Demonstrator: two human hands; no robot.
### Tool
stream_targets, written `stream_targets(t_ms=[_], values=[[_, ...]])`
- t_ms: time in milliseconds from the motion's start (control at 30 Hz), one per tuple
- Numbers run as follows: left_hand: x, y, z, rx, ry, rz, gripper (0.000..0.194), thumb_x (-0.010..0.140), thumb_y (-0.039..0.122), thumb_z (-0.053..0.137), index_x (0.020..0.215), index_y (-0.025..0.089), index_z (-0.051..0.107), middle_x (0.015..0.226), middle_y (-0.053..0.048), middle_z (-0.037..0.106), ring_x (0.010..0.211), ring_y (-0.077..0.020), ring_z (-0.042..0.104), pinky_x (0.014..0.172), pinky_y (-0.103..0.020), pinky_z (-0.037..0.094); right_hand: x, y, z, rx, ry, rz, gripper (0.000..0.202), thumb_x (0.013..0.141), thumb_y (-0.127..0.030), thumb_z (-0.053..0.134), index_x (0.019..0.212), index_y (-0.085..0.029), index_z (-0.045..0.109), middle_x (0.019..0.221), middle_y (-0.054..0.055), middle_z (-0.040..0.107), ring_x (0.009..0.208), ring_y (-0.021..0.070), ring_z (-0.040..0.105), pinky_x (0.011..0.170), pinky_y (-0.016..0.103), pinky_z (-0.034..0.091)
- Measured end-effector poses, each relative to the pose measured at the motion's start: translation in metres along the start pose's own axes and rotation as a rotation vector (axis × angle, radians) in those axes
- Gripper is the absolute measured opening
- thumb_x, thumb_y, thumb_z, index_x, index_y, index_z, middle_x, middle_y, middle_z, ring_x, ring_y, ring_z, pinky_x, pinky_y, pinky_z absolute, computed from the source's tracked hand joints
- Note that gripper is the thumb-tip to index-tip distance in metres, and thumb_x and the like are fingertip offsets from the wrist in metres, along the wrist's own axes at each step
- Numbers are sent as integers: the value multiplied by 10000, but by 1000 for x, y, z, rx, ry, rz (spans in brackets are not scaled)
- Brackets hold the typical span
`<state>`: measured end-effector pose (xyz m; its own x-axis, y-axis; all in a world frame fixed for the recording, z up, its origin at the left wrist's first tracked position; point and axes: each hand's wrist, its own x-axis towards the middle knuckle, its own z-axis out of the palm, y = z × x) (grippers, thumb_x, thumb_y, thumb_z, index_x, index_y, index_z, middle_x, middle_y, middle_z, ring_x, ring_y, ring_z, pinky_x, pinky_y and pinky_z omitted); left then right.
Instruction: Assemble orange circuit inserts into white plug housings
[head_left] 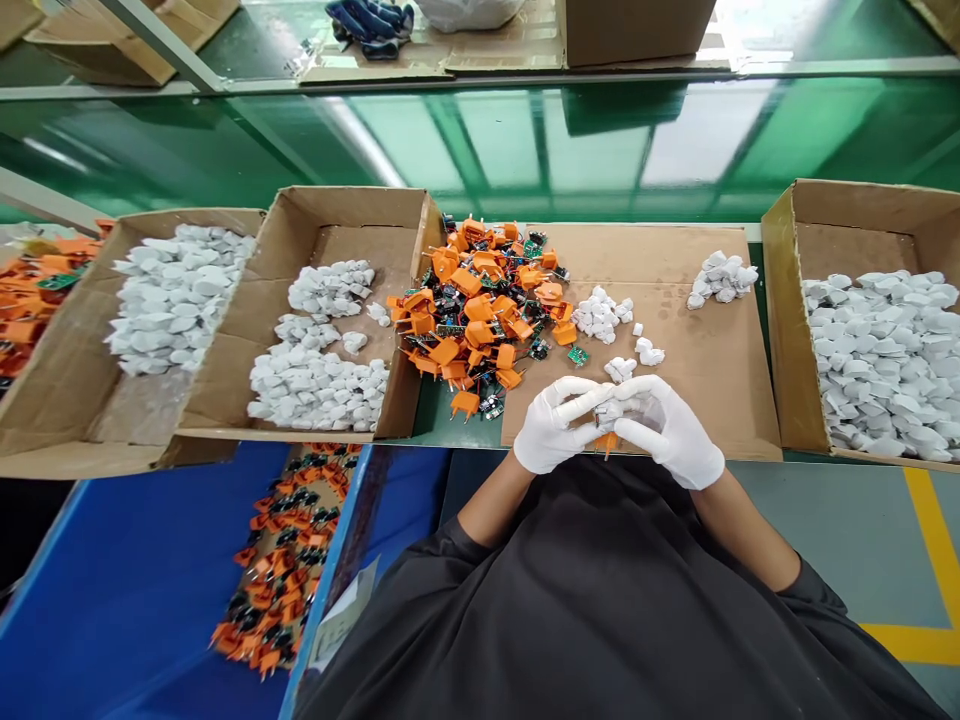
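Observation:
My left hand (553,425) and my right hand (671,435), both in white gloves, meet at the front edge of a cardboard sheet. Between their fingertips is a small white-and-orange plug assembly; its orange plug (607,441) with pins points down toward me. Fingers of both hands hide most of it. Just beyond the hands lie small white plastic parts (620,369) and a loose green circuit board (577,356). To the left is a heap of orange plugs (480,308) with wires and circuit boards attached.
Cardboard boxes with white plastic parts (319,385) stand on the left, another box (784,300) on the right. More white parts (721,278) lie on the cardboard sheet (675,400). Below left, a blue bin (150,580) has orange plugs inside. Blue gloves (369,25) rest on the shelf above.

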<state>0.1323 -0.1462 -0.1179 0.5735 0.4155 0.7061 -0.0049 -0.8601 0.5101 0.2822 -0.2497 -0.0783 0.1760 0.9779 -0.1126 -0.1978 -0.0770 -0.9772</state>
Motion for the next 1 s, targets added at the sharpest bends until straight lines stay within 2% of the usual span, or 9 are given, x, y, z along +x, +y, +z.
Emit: stream_targets(t_ms=[133,333,467,600,700,800,933,1000], values=[[1,0,1,10,-1,71,404,870,362,680,1240,219,604,950,-56,717,879,-152,692,778,-257,587,3,-1,-1,48,-2,46,329,764,-418,788,934,-246,565,912,21,708,826,177,716,775,346,617],[-1,-1,3,39,-7,69,377,900,358,639,1246,218,592,960,-65,717,886,-156,701,753,-258,593,4,1,1,53,47,37,296,766,-384,794,910,-244,578,879,1,694,785,151,700,765,321,604],[-1,-2,4,9,22,97,431,893,332,653,1297,216,559,984,-74,726,905,-156,701,769,-259,591,6,-1,1,52,40,55,285,765,-434,782,888,-237,617,847,7,688,774,165,680,741,333,596],[-3,-4,6,22,12,126,405,906,322,636,1293,230,557,948,-61,726,891,-151,707,768,-265,595,7,1,3,-46,62,55,280,772,-469,763,858,-231,643,808,13,694,748,177,664,705,333,587],[-5,-4,7,7,28,117,381,901,330,643,1261,219,583,978,-72,734,916,-155,712,780,-265,599,4,2,2,-189,109,-35,268,813,-485,716,843,-221,680,841,33,718,781,193,683,740,345,589],[-7,-4,4,-15,47,23,369,868,339,687,1206,208,624,1006,-78,750,918,-157,721,790,-253,599,1,0,-2,-309,152,-144,270,898,-466,619,929,-223,732,973,60,741,842,201,698,784,360,594],[-5,-3,-3,-96,39,-181,290,832,376,716,1061,199,697,968,-69,770,854,-162,727,793,-263,590,-2,-2,-10,-277,274,-218,280,931,-380,597,1169,-253,673,1167,71,710,939,201,709,845,376,603],[-3,-2,-5,-210,-2,-319,297,818,441,711,980,192,721,941,-72,771,842,-178,720,802,-290,582,-3,-2,-12,-353,198,-277,301,931,-334,596,1218,-259,646,1251,84,674,1088,230,675,918,404,585]])
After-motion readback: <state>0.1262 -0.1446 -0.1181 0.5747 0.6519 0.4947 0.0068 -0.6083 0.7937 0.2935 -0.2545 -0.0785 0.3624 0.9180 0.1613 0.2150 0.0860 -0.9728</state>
